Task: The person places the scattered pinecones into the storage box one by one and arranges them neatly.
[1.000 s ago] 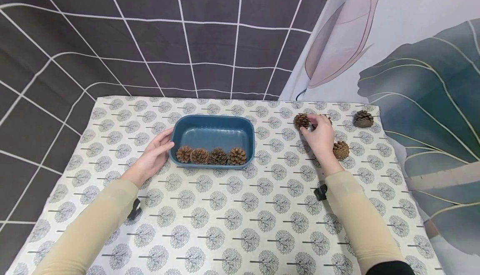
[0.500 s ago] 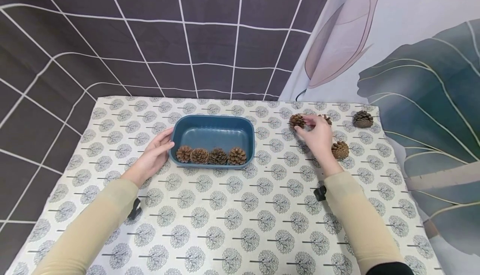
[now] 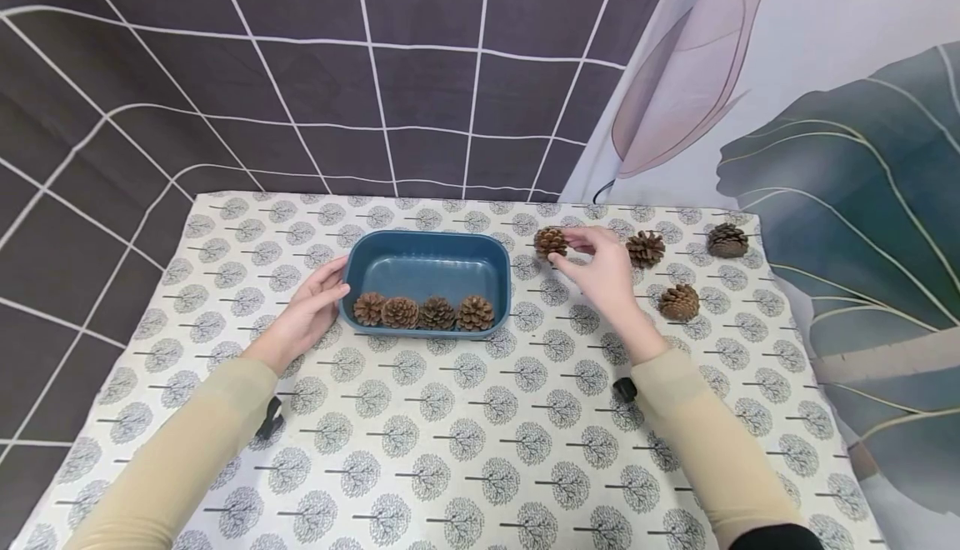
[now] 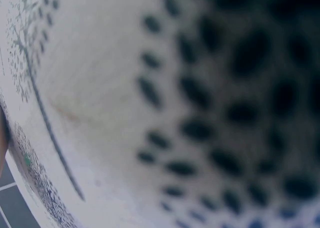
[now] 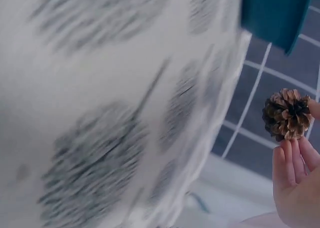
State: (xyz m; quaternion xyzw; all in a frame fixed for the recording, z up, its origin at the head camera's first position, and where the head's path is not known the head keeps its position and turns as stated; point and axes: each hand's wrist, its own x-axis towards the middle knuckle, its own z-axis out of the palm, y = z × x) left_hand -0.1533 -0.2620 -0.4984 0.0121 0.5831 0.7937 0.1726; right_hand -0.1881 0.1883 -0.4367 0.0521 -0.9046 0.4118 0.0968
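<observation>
In the head view my right hand pinches a brown pine cone between thumb and fingers, to the right of a blue rectangular basin. The right wrist view shows this pine cone at the fingertips, scales spread. Against the basin's left end rests my left hand, fingers extended along the outside wall and thumb at the rim. Inside, along the near wall, lies a row of several pine cones. The left wrist view holds mostly blurred tablecloth.
Three loose pine cones lie at the right: one just behind the right hand, one nearer, and one by the table's right edge. A tree-patterned cloth covers the table. Dark tiled sheeting rises behind it.
My right hand has carried the pine cone leftward toward the basin, uncovering another pine cone on the cloth behind it. The left hand and basin stay put.
</observation>
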